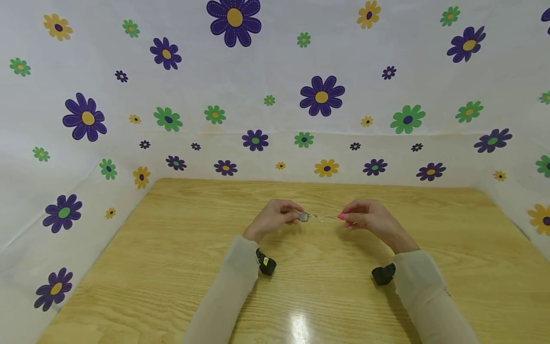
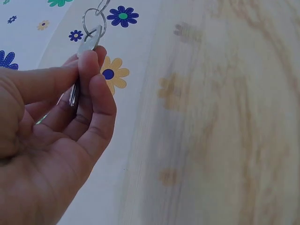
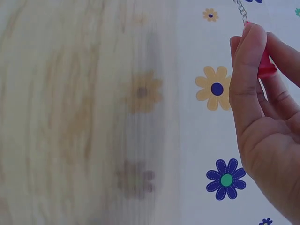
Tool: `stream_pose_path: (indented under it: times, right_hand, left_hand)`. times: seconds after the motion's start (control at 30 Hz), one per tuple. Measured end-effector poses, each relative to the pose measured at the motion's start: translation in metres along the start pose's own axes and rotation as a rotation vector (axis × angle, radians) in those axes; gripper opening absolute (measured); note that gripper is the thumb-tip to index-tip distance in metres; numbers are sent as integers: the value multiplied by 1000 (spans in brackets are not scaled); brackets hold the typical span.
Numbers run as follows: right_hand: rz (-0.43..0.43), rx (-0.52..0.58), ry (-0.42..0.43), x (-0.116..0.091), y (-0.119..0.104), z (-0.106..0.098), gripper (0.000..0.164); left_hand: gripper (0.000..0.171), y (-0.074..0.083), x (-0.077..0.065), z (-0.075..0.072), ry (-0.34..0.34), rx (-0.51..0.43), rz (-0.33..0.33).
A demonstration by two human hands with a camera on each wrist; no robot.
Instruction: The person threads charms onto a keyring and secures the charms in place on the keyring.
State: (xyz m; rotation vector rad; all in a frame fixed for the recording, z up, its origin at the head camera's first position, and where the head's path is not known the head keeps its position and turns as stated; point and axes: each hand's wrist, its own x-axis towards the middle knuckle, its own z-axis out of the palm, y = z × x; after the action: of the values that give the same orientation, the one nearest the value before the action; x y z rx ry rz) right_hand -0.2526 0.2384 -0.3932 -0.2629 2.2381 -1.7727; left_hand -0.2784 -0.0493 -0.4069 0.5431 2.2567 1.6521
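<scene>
Above the table, my left hand [image 1: 275, 219] pinches a silver key [image 2: 89, 43] between thumb and fingers; its head shows past the fingertips, and its shaft runs down inside the hand. A thin metal split ring [image 2: 84, 22] passes through the key's head. Opposite, my right hand [image 1: 373, 219] pinches a small pink keychain charm [image 3: 267, 65], mostly covered by the fingers, so its full shape cannot be told. A fine metal chain [image 3: 241, 10] leaves the charm's tip. In the head view the chain and rings stretch level between both hands.
Both hands are over the far half of a wooden table [image 1: 172, 267]. A white cloth [image 1: 266, 62] with printed flowers hangs behind the table and along its sides. Each wrist carries a black camera, one on the left [image 1: 266, 265] and one on the right [image 1: 383, 274].
</scene>
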Motion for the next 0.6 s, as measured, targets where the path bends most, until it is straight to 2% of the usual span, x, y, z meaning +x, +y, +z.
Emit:
stream_pose_path:
  times: [0.17, 0.4, 0.5, 0.6]
  right_hand:
    - [-1, 15, 18, 2, 2, -6, 26]
    - [34, 149, 39, 9, 4, -11, 30]
    - [56, 163, 44, 12, 6, -13, 32]
    - [73, 124, 41, 16, 7, -16, 33]
  left_hand:
    - [23, -2, 3, -1, 20, -18, -18]
    - [22, -5, 11, -2, 77, -27, -75]
    - [19, -6, 15, -2, 110, -30, -101]
    - [17, -7, 20, -2, 147, -16, -117]
